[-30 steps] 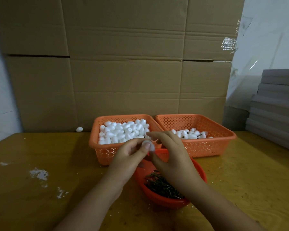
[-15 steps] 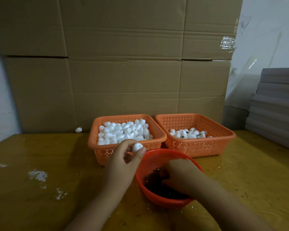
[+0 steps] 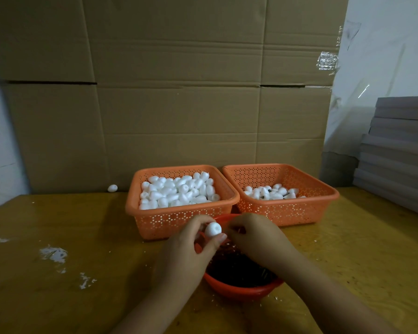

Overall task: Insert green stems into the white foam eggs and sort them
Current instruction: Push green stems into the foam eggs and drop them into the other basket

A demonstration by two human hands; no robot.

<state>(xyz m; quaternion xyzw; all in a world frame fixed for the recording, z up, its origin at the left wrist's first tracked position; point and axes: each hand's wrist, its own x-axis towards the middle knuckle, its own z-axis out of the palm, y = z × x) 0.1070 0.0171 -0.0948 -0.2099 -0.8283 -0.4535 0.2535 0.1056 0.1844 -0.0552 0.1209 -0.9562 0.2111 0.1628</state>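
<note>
My left hand pinches one white foam egg between thumb and fingers, above the rim of the red bowl. Dark green stems fill that bowl. My right hand hovers just right of the egg, its fingertips pinched together on a thin stem that barely shows. Behind the hands, the left orange basket is full of plain eggs. The right orange basket holds fewer eggs, some with dark stem ends.
One stray egg lies at the foot of the cardboard wall. White foam crumbs dot the wooden table on the left. A stack of grey boards stands at the right edge.
My right hand dipped into the red bowl and has come back up beside the egg. My left hand kept hold of the egg and stayed near the bowl's rim.
</note>
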